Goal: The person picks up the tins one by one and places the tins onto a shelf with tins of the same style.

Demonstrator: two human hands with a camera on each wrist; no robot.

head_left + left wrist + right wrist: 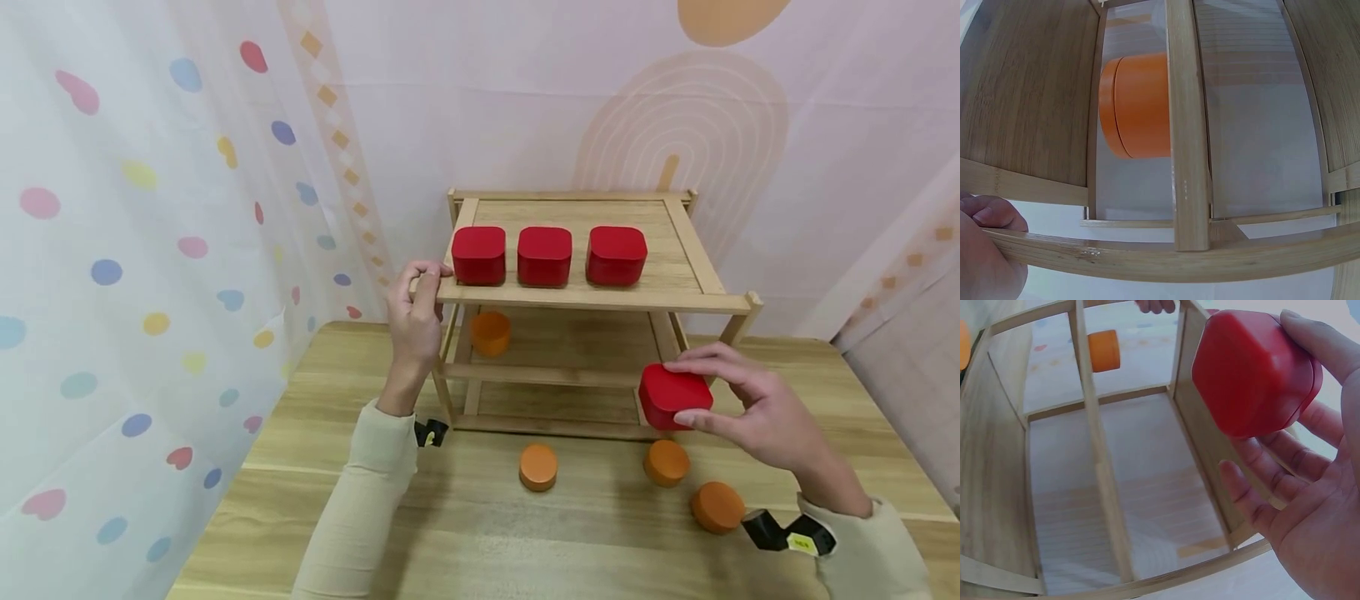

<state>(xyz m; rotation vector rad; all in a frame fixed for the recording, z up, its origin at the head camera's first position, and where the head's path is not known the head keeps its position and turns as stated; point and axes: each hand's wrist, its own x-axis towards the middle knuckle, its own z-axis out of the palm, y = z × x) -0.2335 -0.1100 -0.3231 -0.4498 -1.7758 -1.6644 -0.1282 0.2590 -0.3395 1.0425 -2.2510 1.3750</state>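
Note:
My right hand [765, 408] holds a red rounded-square box [675, 396] between thumb and fingers, in front of the rack's lower right side. In the right wrist view that red box [1257, 372] is tilted and apart from the wooden frame. My left hand [417, 317] grips the front left corner of the wooden shelf rack [585, 297]; its curled fingers [994, 212] show in the left wrist view. Three similar boxes stand in a row on the top shelf: a left red box [479, 257], a middle red box [544, 258] and a right red box [616, 257].
An orange round tin [490, 333] stands on the middle shelf at the left. On the wooden table [480, 550] before the rack are a centre orange tin [538, 467] and two more, an upper right tin [666, 463] and a lower right tin [717, 507]. A patterned curtain [187, 250] hangs behind.

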